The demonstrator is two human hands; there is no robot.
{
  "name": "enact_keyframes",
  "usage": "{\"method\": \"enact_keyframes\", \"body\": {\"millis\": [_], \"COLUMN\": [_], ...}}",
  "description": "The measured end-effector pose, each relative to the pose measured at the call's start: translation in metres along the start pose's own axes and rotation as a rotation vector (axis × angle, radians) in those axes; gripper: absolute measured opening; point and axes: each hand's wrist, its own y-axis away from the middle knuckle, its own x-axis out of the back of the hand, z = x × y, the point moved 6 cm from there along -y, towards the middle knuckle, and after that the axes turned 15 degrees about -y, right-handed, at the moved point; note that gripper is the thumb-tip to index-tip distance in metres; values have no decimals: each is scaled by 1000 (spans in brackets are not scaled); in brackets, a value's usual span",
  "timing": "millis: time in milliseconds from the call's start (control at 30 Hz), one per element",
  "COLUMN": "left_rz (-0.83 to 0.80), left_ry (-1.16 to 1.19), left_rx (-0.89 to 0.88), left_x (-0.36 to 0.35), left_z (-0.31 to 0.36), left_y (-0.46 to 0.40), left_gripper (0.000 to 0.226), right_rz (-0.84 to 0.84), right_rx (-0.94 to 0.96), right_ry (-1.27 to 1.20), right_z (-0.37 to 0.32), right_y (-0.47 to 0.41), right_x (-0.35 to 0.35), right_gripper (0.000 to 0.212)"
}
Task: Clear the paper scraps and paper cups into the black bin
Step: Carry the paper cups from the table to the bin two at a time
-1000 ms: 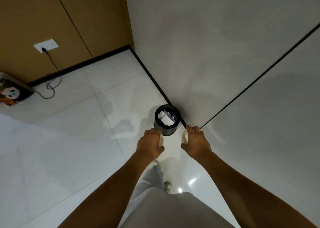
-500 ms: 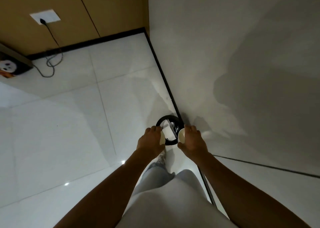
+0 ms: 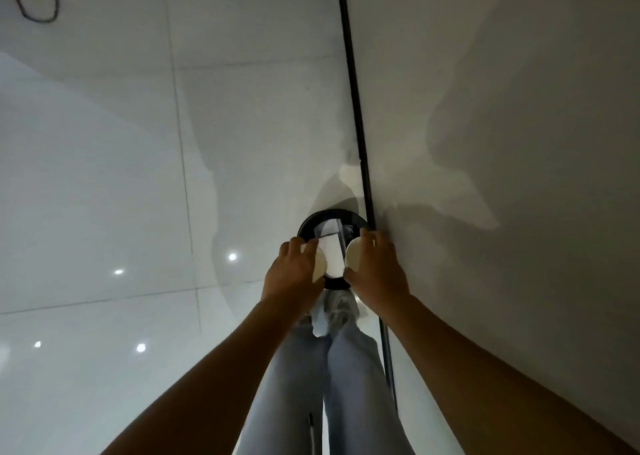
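Two cups, one per hand: left hand [image 3: 294, 271] has fingers curled round the left cup [image 3: 319, 264], right hand [image 3: 377, 267] grips the right cup [image 3: 354, 256]. Both over the one black bin [image 3: 311, 220] by the wall [image 3: 502, 108], white paper [image 3: 331, 250] inside it.

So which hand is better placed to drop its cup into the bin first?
Either, marginally the left hand: its paper cup hangs over the black bin opening. The right hand holds its cup at the rim nearest the wall.

Both hands [image 3: 294, 271] [image 3: 377, 271] fwd, fingers curled
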Motion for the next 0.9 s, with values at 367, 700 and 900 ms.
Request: {"method": "enact_keyframes", "body": {"millis": [367, 700, 900], "left_rz": [43, 39, 79], "left_ry": [6, -48, -66], "left_rx": [81, 132, 110], "left_x": [-156, -186, -193], "left_z": [-10, -11, -11], "left_y": [-127, -167, -176], "left_gripper": [83, 80, 78], "right_rz": [-59, -73, -47], "right_rx": [102, 176, 191], "right_ry": [127, 151, 178], "right_z": [88, 99, 98], "right_y": [-134, -175, -186], "right_x": [-115, -137, -145], "right_gripper": [78, 78, 75]}}
